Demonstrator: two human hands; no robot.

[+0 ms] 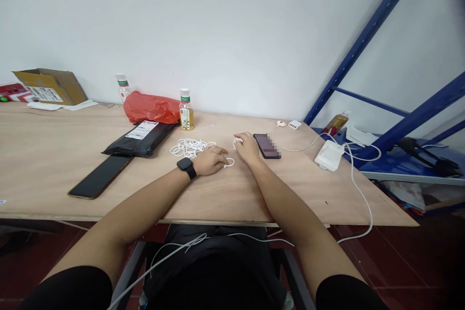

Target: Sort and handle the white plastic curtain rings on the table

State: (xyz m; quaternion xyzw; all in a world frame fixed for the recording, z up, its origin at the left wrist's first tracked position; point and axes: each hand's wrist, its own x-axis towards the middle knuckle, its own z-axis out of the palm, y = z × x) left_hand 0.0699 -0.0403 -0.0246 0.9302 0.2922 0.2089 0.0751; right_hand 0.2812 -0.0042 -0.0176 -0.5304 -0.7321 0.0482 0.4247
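Head view: right hand (247, 148) grasping white ring (237, 140); left hand (209, 160) at second ring (232, 162), grip unclear.

No words or numbers can be read with certainty. A white label (141, 130) with small print is borne by the black parcel (125, 146), and another printed label (45, 94) by the cardboard box (70, 88). Green-banded labels are worn by the amber bottle (186, 115) and the bottle behind the red bag (122, 86); their lettering is too small to be made out.
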